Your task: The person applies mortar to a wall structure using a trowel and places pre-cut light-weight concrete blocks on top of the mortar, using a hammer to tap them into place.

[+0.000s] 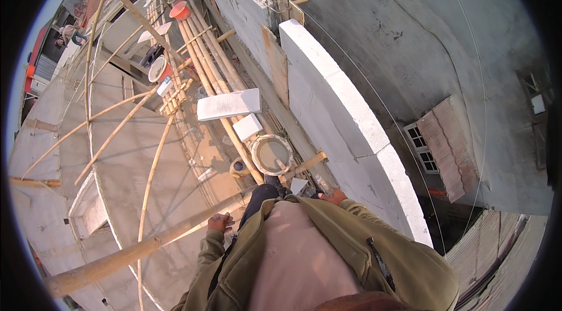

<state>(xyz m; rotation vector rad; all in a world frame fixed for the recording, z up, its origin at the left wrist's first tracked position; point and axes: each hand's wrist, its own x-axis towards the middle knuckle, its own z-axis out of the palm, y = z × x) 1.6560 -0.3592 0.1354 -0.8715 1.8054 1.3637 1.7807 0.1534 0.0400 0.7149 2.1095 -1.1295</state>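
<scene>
Olive jacket [333,229], hanging unzipped over a pale pink shirt [295,241], fills the lower middle, its sleeves leading forward to both bare hands. The left hand [220,222] is out to the side, low, with its fingers bent in a loose curl; whether its grip holds something small I cannot tell. Just beside it, slanting past to the lower left, runs a thick bamboo pole [105,264]; contact between the two cannot be made out. Reaching a little farther forward, the right hand [335,197] is turned inward, and its fingers are too small and partly hidden to show whether its grip is spread or closed. Next to that hand, on its inner side, lies a pale flat piece [298,186]. Beyond the hands and between them in width stands a round bucket [254,153] with grey stuff inside, apart from both. Past it, a short white block [247,127] and then a long white block [229,104] rest across bamboo poles [202,71] laid side by side. A curved wall of white blocks [339,86] rises along the right. Farther off are a white-and-orange bucket [158,69] and an orange bucket [180,10], while a grey building [421,36] stands across the gap.
</scene>
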